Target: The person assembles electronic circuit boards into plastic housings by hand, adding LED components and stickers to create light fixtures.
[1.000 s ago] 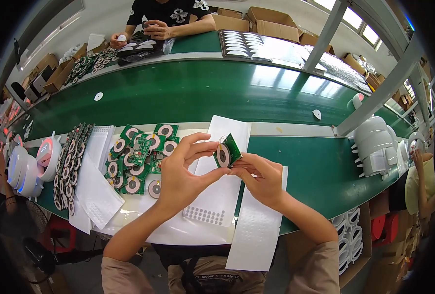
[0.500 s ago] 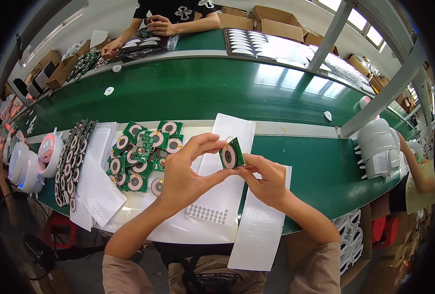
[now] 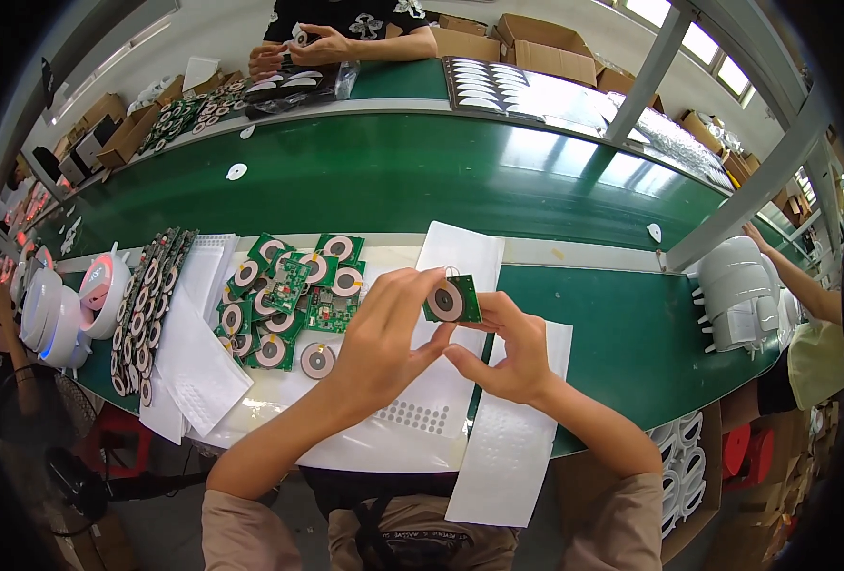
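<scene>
One pinch: I am seeing the left hand [image 3: 379,333] gripping a board [image 3: 453,299] above a sheet [image 3: 439,395]; the right hand [image 3: 515,354] is touching its edge, thumb apart. More boards [image 3: 289,281] are lying piled leftward; finished or not, I cannot tell.

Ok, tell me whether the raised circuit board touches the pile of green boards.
Apart: the head view shows the raised circuit board right of the pile, with the left hand between.
</scene>
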